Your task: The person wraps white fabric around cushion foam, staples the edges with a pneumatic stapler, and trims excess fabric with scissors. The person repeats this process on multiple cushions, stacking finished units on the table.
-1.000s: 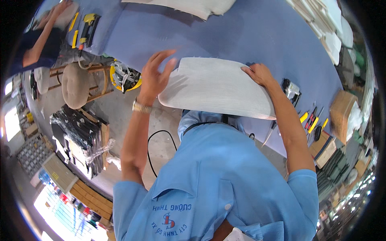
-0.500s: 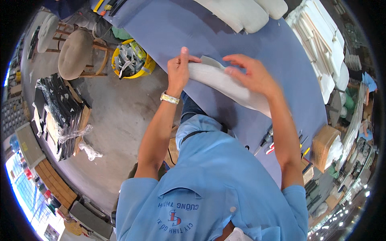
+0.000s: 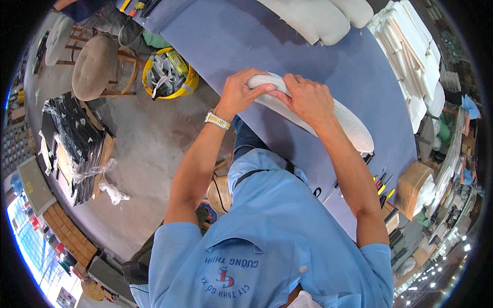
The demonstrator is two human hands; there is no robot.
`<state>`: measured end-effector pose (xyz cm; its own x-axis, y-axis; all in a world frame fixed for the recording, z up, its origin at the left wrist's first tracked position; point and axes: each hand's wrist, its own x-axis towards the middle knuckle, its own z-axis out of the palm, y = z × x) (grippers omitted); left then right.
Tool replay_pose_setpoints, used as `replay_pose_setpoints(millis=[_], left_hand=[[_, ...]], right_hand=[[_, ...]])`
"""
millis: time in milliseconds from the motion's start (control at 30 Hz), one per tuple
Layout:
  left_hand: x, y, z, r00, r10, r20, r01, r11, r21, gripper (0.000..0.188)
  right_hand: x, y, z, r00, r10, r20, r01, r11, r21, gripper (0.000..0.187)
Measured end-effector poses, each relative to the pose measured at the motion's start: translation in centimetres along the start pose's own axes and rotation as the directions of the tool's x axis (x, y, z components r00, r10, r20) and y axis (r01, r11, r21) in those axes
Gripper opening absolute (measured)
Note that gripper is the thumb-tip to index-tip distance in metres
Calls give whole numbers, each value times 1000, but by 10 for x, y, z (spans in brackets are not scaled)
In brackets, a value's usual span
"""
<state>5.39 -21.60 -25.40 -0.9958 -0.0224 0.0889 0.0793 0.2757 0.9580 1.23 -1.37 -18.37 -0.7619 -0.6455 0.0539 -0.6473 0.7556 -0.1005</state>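
Observation:
A long, curved cushion pad (image 3: pixel 354 126) in pale grey fabric is held above the blue-grey tabletop, slanting from upper left to lower right. My left hand (image 3: pixel 245 91) grips its left end, thumb along the near edge. Close beside it, my right hand (image 3: pixel 308 100) pinches the same pad, fingers over the top and thumb toward the left thumb. The two thumbs nearly meet on the fabric. My right hand and forearm hide part of the pad's middle.
Pale cushions (image 3: pixel 313 20) lie at the table's far side, near stacked white panels (image 3: pixel 400 56). Hand tools (image 3: pixel 381 186) and a cardboard box (image 3: pixel 415 189) are at right. A yellow bucket (image 3: pixel 191 84) of scraps, a padded stool (image 3: pixel 95 66) and a plastic-wrapped stack (image 3: pixel 77 146) stand left.
My right hand has come down onto the pad and closed on it. My left fingers have curled over its end. The pad's left end has shifted slightly right.

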Motion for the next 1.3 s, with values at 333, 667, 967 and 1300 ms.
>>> replay_pose_setpoints(millis=[333,667,967,1300], left_hand=[[1,17,7,979,-160,-123,176,975,134,47],[-9,-4,0,864,-503,1,469,805,-362,86],[-22,-13,1,852,-512,112,496,718,-489,84],[-62,72,86,896,-355,267,441,788,-431,70]], right_hand=[[-3,-18,5,986,161,-49,-157,985,69,54],[-53,-13,-19,944,311,-110,-239,875,421,32],[-248,113,38,219,971,-92,-344,165,924,51],[-139,224,-54,186,844,-504,-93,525,846,28]])
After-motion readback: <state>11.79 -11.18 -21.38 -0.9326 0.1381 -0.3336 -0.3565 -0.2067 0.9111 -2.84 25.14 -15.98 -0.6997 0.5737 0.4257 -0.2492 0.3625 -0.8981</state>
